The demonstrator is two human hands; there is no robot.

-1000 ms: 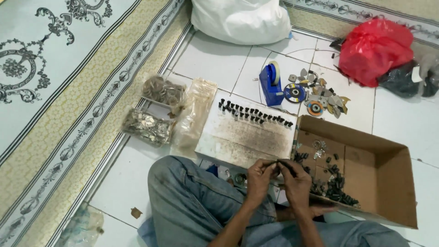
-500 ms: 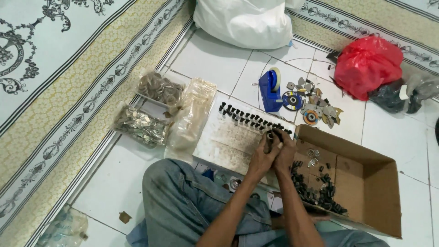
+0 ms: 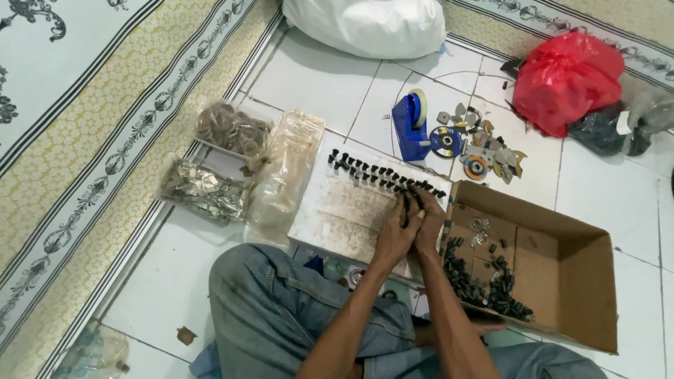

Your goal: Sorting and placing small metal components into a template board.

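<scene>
White floor tiles; both hands, left hand [image 3: 394, 238] and right hand [image 3: 428, 226], press fingers, pinching a black piece, onto white board [image 3: 344, 210]. One row [image 3: 382, 175] stands at twelve o'clock; rest bare, box [image 3: 562, 281] pieces remain.

this was a home floor turned into a small workplace. i sat cross-legged on white floor tiles [image 3: 316, 77] beside a patterned carpet [image 3: 84, 126], not at a bench. a cardboard box [image 3: 562, 281] of small black parts, clear bags of metal bits [image 3: 203, 188], a blue tape dispenser [image 3: 411, 126] and tied plastic sacks [image 3: 565, 77] lay spread around me.
</scene>
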